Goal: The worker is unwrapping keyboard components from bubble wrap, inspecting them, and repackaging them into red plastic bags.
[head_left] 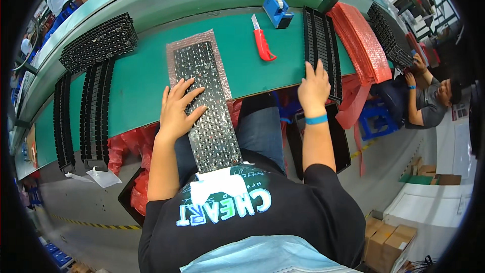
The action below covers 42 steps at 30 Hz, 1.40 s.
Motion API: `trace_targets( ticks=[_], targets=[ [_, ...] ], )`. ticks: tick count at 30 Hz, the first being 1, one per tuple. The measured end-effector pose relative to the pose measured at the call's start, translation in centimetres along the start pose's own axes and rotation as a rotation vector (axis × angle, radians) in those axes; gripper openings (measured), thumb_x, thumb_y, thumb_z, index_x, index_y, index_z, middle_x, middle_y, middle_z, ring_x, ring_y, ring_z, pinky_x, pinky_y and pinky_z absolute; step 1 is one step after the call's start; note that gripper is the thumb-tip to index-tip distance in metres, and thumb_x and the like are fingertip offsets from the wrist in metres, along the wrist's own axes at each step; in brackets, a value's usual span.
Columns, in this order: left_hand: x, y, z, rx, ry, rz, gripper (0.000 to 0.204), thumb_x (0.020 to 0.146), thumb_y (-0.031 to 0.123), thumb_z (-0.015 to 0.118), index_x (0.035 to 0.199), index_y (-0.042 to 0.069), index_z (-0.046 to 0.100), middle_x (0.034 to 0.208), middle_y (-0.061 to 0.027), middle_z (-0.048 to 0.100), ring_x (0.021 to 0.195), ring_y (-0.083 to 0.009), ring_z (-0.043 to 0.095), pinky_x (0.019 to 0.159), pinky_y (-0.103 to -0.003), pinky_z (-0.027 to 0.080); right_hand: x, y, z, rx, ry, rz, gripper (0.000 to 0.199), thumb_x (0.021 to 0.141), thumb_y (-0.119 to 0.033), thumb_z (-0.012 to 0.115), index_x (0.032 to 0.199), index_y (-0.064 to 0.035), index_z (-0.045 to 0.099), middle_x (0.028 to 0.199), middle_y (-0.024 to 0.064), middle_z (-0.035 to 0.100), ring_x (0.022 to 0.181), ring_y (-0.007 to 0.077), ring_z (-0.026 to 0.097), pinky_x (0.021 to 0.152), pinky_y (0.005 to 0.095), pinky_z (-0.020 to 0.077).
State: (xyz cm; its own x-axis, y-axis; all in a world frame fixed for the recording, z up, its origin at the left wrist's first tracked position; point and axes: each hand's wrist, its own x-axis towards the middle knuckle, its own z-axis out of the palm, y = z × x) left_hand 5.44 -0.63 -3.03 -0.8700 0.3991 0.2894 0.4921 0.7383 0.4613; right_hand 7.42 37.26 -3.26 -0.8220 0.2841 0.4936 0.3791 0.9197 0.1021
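A long black keyboard circuit board (pixel 214 116), covered with rows of small switches, stretches from the green table toward my lap. Its far part lies on a pinkish bubble-wrap sheet (pixel 214 45). My left hand (pixel 178 107) rests on the board's left side with its fingers spread. Over at the right, my right hand (pixel 314 89) has its fingers extended onto the near part of a black slotted rack (pixel 323 40); a blue band circles that wrist. Whether the fingertips press on the rack, I cannot tell.
A red-handled knife (pixel 262 44) and blue tape dispenser (pixel 278 10) lie on the table (pixel 146 55). Stacked boards (pixel 98 43) and black racks (pixel 95 111) stand left. Red bubble-wrap bags (pixel 358 43) are piled right. A co-worker (pixel 429 96) sits beyond them.
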Motion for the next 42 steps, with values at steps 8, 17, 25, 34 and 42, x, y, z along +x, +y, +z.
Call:
trace_targets(
  ticks=[8,17,25,34,42],
  targets=[
    [-0.1,0.1,-0.2,0.015,0.018,-0.026,0.045,0.084,0.037,0.072,0.127,0.024,0.067,0.146,0.0007,0.052,0.142,-0.0252,0.04,0.121,-0.051,0.019,-2.3,6.4,-1.2,0.414,-0.025,-0.177,0.047,0.082,0.006,0.055,0.122,-0.0176,0.067,0.128,0.0079,0.066,0.111,0.034,0.06,0.089,0.0413,0.0515],
    [-0.5,-0.6,0.3,0.004,0.033,-0.016,0.046,0.084,0.042,0.071,0.126,0.025,0.067,0.146,0.0006,0.052,0.142,-0.0248,0.038,0.121,-0.052,0.019,3.0,4.2,-0.1,-0.25,0.307,-0.143,0.032,0.084,-0.009,0.064,0.115,-0.0143,0.069,0.124,0.0129,0.063,0.112,0.0316,0.058,0.096,0.0425,0.0445],
    [-0.8,-1.1,0.3,-0.017,0.027,-0.026,0.045,0.084,0.042,0.071,0.125,0.024,0.067,0.146,-0.0015,0.052,0.143,-0.0256,0.037,0.121,-0.052,0.018,10.6,-17.2,-5.5,1.003,-0.044,-0.673,0.023,0.08,-0.014,0.072,0.101,-0.0053,0.071,0.113,0.0144,0.066,0.099,0.0341,0.062,0.089,0.0403,0.0502],
    [-0.7,-0.7,0.2,-0.02,0.039,-0.002,0.044,0.085,0.043,0.069,0.125,0.023,0.068,0.145,-0.0021,0.053,0.143,-0.0259,0.037,0.121,-0.052,0.018,18.7,-29.6,2.7,0.763,-0.621,-0.71,0.024,0.078,-0.023,0.076,0.093,-0.0046,0.072,0.088,0.0117,0.07,0.081,0.0286,0.065,0.081,0.04,0.0538],
    [-0.9,-0.9,0.4,-0.032,0.059,0.005,0.043,0.085,0.039,0.071,0.125,0.023,0.068,0.144,-0.0024,0.053,0.142,-0.0261,0.039,0.12,-0.052,0.02,18.8,-29.6,1.0,0.398,-0.852,-0.869,0.02,0.081,-0.026,0.076,0.084,-0.0066,0.072,0.073,0.0047,0.067,0.067,0.0197,0.06,0.07,0.036,0.0538]
  ],
)
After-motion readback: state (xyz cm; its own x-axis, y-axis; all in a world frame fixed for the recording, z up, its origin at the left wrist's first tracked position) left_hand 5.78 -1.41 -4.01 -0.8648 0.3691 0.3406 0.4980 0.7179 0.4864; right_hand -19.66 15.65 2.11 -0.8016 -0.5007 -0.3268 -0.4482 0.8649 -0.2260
